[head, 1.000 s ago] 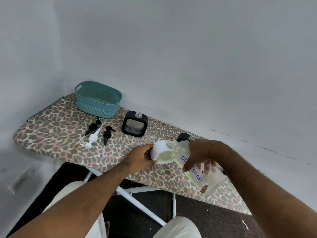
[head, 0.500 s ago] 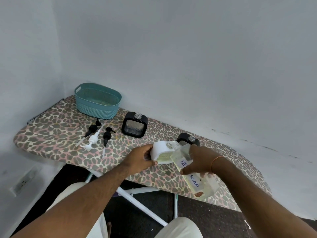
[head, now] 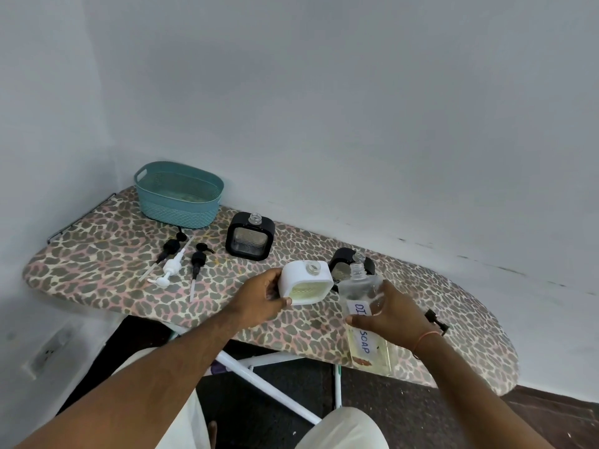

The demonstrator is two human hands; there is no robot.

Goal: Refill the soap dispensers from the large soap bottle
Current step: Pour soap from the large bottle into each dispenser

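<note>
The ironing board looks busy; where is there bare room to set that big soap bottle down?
The ironing board has bare cover at its near-left corner, in front of the loose pumps, and along the right end beyond the black cap. The middle is crowded: the white dispenser, two black dispensers and both hands sit close together. The basket fills the far-left corner.

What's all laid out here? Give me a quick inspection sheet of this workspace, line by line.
Surface: ironing board with leopard-print cover.
Job's things: large soap bottle, uncapped; white dispenser, two black dispensers, all open-necked.
Clutter: three pump heads lying loose; black cap; teal basket.
Grippers: left hand holds the white dispenser; right hand grips the bottle.
Cables: nothing seen.
Surroundings: bare grey wall, wall socket low on the left.
</note>
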